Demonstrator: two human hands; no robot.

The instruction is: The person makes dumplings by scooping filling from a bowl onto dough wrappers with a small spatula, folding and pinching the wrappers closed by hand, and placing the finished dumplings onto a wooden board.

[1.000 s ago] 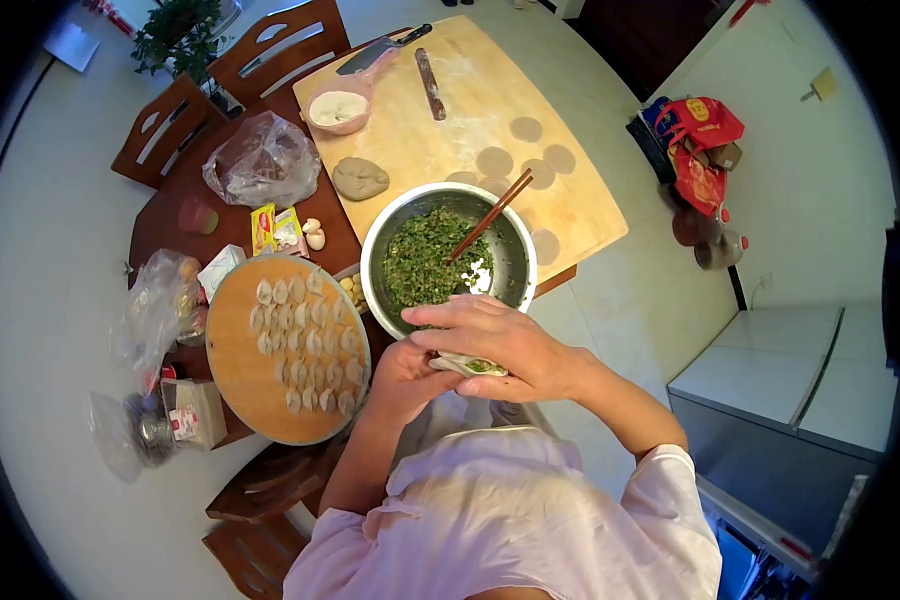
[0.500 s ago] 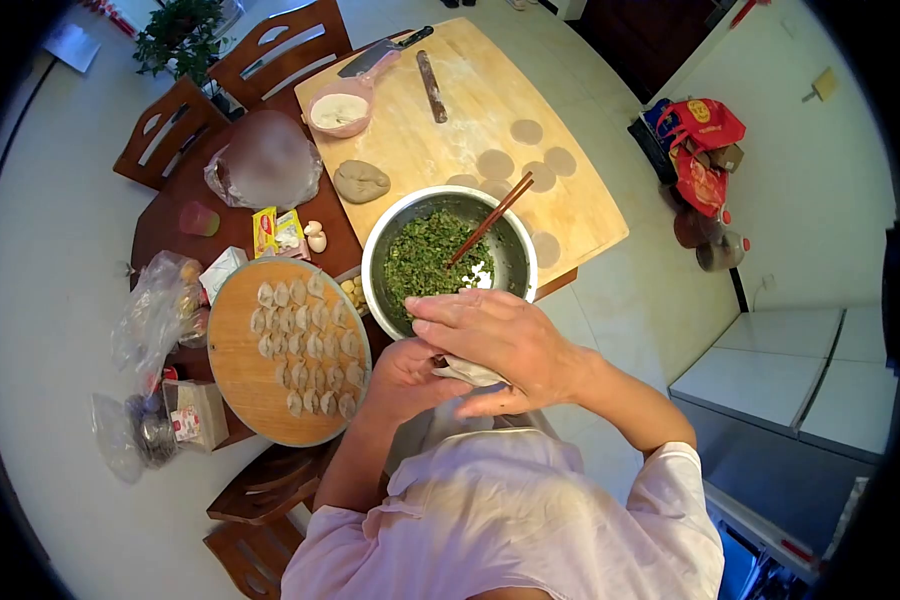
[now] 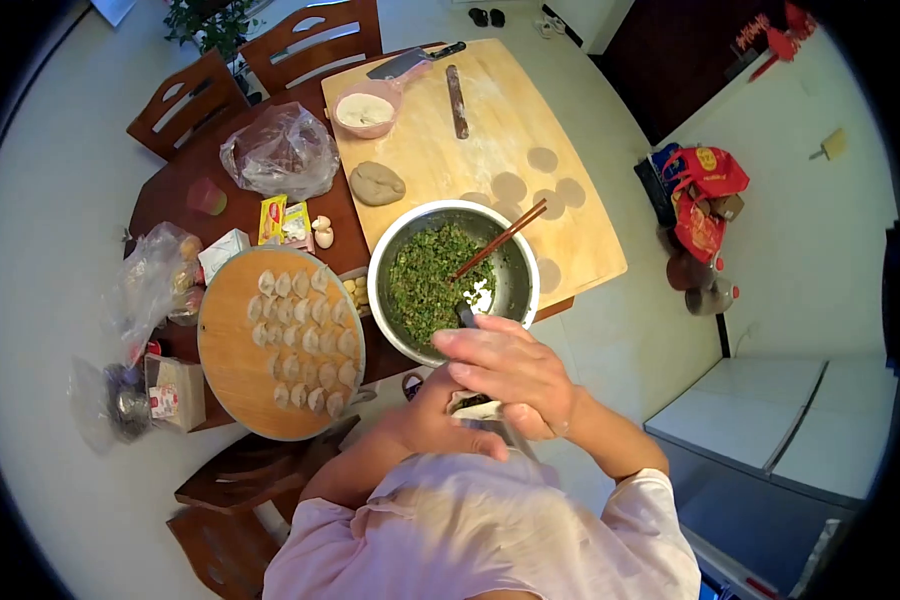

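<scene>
My left hand, palm up in front of my chest, is closed around a round dough wrapper with dark green filling showing at its open edge. Over it lies my right hand, fingers bent across the dumpling and thumb at its side; the contact is partly hidden. Just beyond the hands stands a steel bowl of chopped green filling. Chopsticks lean in it, and a short dark thing shows beside my right fingers; I cannot tell what it is.
Left of the bowl, a round board carries rows of dumplings. The wooden board holds flat wrappers, a dough lump, a rolling pin, a flour scoop and a cleaver. Chairs stand around the table.
Both hands have drawn slightly down and right, nearer my chest, turning the wrapper so its filling shows more. The dark thing by the right fingers has come into sight. My view has shifted.
</scene>
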